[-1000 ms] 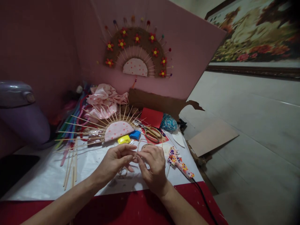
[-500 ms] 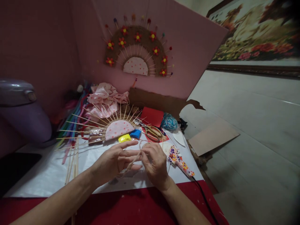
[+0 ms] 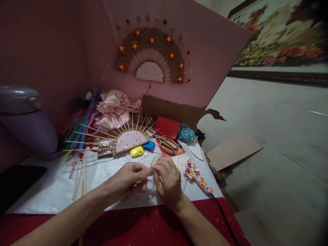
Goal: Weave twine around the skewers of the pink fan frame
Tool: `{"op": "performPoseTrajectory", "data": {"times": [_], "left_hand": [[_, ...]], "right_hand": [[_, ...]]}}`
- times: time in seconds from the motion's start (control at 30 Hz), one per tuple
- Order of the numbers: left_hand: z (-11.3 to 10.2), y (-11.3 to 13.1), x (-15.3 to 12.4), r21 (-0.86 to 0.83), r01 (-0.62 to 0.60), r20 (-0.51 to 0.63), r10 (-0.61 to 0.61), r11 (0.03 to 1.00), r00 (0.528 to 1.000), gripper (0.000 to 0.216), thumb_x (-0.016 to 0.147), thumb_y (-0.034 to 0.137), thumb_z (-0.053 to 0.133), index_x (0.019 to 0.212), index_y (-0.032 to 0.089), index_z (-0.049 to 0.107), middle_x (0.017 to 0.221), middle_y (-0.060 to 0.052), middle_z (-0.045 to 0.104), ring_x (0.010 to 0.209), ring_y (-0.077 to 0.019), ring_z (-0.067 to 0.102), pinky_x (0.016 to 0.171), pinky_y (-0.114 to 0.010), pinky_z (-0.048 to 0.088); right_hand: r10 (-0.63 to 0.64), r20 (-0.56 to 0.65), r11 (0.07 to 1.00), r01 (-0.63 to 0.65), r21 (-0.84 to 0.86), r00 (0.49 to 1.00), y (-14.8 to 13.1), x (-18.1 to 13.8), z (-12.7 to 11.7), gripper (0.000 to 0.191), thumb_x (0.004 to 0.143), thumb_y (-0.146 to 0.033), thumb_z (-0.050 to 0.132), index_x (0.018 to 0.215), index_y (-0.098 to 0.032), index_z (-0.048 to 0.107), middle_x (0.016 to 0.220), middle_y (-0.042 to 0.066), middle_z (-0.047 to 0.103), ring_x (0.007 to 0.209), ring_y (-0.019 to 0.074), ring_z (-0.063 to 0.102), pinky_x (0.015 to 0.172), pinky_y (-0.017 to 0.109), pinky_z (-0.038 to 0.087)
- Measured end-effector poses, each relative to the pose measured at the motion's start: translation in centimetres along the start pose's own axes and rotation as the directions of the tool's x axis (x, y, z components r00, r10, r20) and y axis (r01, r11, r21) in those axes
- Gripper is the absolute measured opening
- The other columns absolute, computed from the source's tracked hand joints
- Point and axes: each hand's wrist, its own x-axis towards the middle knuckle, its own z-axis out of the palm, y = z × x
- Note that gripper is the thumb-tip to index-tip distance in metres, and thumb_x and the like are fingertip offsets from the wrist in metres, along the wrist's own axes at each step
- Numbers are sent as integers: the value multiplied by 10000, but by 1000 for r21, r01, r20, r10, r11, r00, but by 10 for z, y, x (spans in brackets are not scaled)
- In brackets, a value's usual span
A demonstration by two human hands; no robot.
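Note:
My left hand (image 3: 133,177) is closed, thumb and fingertips pinching a pale twine (image 3: 156,158) right beside my right hand. Fingers curled, my right hand (image 3: 167,182) grips the same twine, a loop of which shows above its knuckles. Both hands meet over the white sheet (image 3: 115,194) near the table's front. Just beyond them lies a half-round craft piece (image 3: 132,140) covered in pink dotted cloth, with thin wooden sticks fanning out from its curved edge. Yellow (image 3: 137,151) and blue (image 3: 148,146) packets touch its straight side.
A flowered glue gun (image 3: 197,176) with a black cord lies at right. Scissors (image 3: 167,145), a red card (image 3: 167,127) and a blue yarn ball (image 3: 186,132) sit behind. Loose sticks (image 3: 78,181) lie left. A purple bottle (image 3: 28,123) stands far left. A pink board (image 3: 200,71) leans behind.
My left hand's spread fingers have folded into a pinch on the twine near my right fingertips. The strand that hung across my left fingers no longer shows there.

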Motion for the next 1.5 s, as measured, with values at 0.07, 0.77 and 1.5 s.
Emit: {"op": "performPoseTrajectory", "data": {"times": [0.07, 0.77, 1.5], "left_hand": [[1, 0, 0, 77, -27, -12, 28, 997, 1000, 301, 732, 403, 582, 625, 124, 548, 421, 46, 446, 339, -25, 262, 358, -183, 133], [4, -2, 2, 242, -201, -155, 242, 949, 958, 266, 760, 352, 561, 892, 138, 650, 416, 44, 469, 376, -57, 337, 386, -187, 211], [7, -1, -1, 123, -293, -261, 316, 948, 912, 173, 757, 315, 576, 816, 155, 603, 441, 27, 533, 338, -38, 301, 348, -181, 173]], "right_hand": [[-15, 11, 1000, 15, 6, 1000, -1, 0, 2, 107, 796, -111, 462, 843, -176, 532, 835, 64, 568, 857, 198, 503, 803, 406, 419], [36, -42, 999, -35, 16, 998, 0, 1, -4, 120, 787, -138, 518, 887, -186, 564, 814, 60, 610, 817, 190, 551, 759, 377, 441], [351, -423, 893, -435, -118, 835, 42, 10, -12, 151, 735, -128, 496, 599, -188, 471, 583, -2, 492, 585, 146, 465, 582, 283, 392]]}}
